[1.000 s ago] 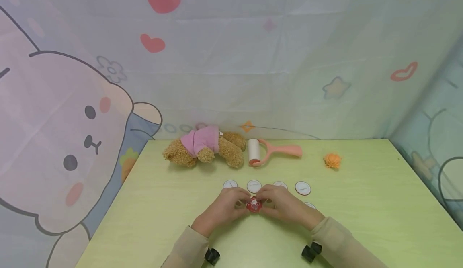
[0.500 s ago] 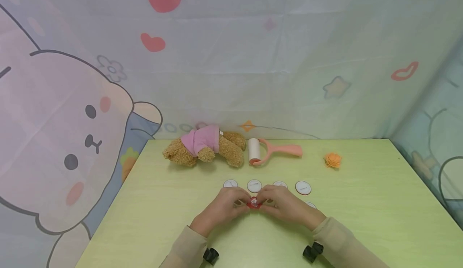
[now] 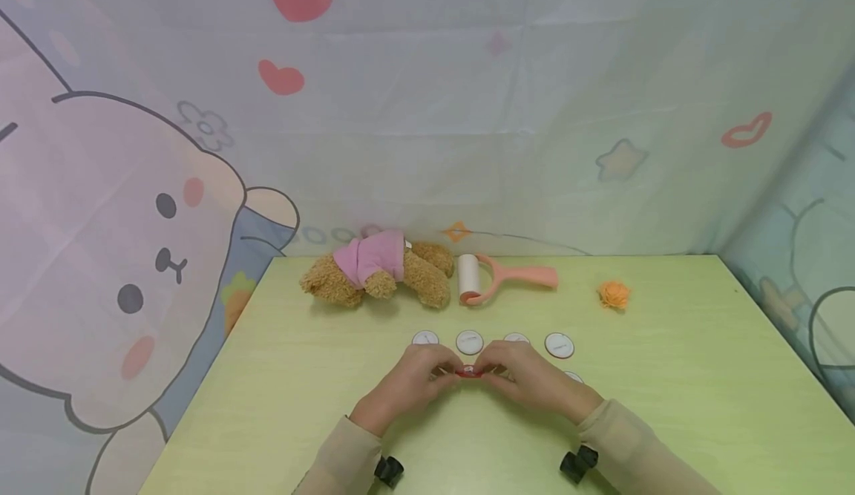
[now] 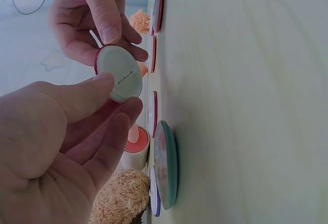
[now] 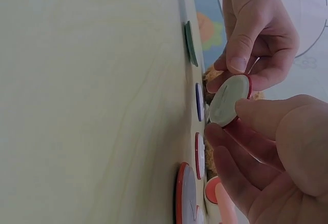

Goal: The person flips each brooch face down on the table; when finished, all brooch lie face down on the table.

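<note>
Both hands hold a red-fronted button badge between them, low over the table. My left hand pinches its left edge with thumb and fingers, and my right hand pinches the right edge. In the left wrist view, the badge's white back shows with a thin metal pin across it, and the left thumb lies on its rim. From the right wrist, the same white back faces the camera, tilted. The red front is mostly turned away in both wrist views.
Several badges lie pin side up beyond the hands, among them one badge and another badge. A green-rimmed badge lies by the left hand. Farther back are a teddy bear, a lint roller and an orange flower.
The badge has tipped between the fingers: its red printed front faced up a second ago and now shows only as a thin strip from above. Both hands stay nearly in place.
</note>
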Tool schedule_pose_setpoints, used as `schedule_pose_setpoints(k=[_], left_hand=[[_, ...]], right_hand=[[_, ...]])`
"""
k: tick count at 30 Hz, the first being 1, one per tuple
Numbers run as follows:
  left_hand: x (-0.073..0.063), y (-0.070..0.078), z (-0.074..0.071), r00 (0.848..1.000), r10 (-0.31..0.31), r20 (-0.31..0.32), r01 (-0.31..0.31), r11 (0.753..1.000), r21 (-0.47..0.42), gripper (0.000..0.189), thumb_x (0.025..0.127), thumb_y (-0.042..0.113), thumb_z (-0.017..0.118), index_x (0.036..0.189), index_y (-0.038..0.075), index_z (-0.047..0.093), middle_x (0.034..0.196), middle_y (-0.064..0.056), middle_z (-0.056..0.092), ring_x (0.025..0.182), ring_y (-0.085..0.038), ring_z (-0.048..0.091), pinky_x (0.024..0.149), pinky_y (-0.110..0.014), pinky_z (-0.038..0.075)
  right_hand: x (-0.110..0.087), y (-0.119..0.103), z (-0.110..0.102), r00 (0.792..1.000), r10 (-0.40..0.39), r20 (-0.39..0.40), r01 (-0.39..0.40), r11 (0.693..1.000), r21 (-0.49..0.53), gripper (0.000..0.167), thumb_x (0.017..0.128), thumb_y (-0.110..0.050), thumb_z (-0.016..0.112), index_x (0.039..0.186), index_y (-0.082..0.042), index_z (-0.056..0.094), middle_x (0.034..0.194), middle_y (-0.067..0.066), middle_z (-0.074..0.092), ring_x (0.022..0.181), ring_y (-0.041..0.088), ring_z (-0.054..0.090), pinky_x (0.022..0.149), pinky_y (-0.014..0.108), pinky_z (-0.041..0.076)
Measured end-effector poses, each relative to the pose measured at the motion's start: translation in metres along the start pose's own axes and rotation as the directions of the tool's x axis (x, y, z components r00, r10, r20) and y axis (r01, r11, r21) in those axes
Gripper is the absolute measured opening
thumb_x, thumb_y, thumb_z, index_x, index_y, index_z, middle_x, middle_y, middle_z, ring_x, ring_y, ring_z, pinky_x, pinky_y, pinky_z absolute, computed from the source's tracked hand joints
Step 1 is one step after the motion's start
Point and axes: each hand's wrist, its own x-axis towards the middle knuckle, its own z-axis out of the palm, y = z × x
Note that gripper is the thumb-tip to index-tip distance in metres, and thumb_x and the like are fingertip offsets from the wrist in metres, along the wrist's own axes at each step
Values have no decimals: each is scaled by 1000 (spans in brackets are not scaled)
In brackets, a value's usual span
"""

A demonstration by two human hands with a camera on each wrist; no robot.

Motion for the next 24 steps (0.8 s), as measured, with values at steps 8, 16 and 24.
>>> schedule_pose_setpoints(k=[8,16,24], left_hand=[[0,-2,1,998,51,-30,-50,998,36,12,94,-4,74,102,5,77,99,-6,78,90,-18,74,82,-22,59],[1,-3,2,994,94,-62,-91,995,49,12,93,-4,76,100,6,75,97,-5,78,87,-16,74,79,-23,60],[1,-1,2,998,36,-51,-36,999,-16,10,96,-2,73,103,5,76,100,-7,78,90,-14,74,77,-22,60]], right_hand=[[-1,-2,-1,998,59,-7,-59,998,32,19,94,6,72,105,-9,74,100,1,76,91,11,73,79,28,62],[-3,-1,0,996,84,-21,-84,996,20,15,94,4,73,104,-7,74,101,1,76,93,13,74,77,23,61],[-2,-1,0,995,82,-56,-81,997,15,12,94,3,73,102,-6,74,98,4,76,90,13,74,73,22,61]])
